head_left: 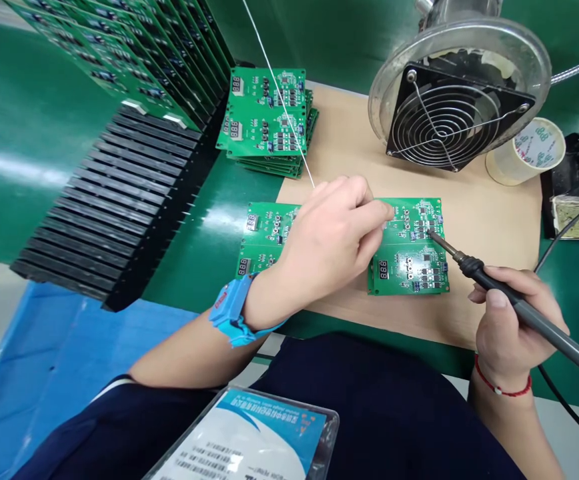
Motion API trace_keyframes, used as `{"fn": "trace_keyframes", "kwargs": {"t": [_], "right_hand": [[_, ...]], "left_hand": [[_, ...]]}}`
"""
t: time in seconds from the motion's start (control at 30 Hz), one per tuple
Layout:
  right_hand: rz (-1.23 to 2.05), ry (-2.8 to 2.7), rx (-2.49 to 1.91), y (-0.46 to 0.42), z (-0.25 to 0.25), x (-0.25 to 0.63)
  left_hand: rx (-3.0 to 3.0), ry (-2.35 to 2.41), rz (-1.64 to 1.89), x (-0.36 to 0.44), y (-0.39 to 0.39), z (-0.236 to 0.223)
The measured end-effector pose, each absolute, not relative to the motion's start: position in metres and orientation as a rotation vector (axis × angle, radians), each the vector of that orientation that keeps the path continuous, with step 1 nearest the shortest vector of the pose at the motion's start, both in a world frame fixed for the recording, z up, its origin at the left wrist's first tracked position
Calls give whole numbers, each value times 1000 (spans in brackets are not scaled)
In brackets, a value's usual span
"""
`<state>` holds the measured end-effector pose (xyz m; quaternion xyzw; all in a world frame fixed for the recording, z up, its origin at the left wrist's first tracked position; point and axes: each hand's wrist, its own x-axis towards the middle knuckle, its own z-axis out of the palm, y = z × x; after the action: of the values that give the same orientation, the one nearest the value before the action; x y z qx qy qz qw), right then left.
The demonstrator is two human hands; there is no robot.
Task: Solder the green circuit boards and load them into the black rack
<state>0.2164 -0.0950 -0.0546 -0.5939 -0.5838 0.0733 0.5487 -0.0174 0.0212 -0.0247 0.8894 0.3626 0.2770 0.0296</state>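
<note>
My right hand [514,327] grips a soldering iron [519,303] by its dark handle. The iron's tip touches, or nearly touches, small parts near the upper right of a green circuit board [394,250]. My left hand [334,233], with a blue strap at the wrist, is closed in a pinch beside that board's upper left part. A thin pale solder wire [282,100] runs down from above into this hand; its end is hidden by the fingers. Under the left hand and wrist lies another circuit board [259,230], partly covered.
A pile of circuit boards [269,113] stands behind my left hand. Further left, a black slotted rack [104,200] holds several upright boards. At the back right are a fan with a wire guard [439,127], a tape roll [529,153] and a sponge holder [573,217]. Brown paper [339,133] covers part of the green bench.
</note>
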Motion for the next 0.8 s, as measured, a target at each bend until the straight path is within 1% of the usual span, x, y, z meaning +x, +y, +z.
{"fn": "trace_keyframes", "kwargs": {"t": [0.3,0.57,0.8], "right_hand": [[223,-1405,-1460,-97,-51,217],[212,-1380,-1429,-97,-48,217],[245,-1374,-1384,-101,-47,218]], "left_hand": [[2769,1158,762,-13,18,-24],[2787,1099,879,-15,17,-20],[2791,1070,799,-12,15,-24]]}}
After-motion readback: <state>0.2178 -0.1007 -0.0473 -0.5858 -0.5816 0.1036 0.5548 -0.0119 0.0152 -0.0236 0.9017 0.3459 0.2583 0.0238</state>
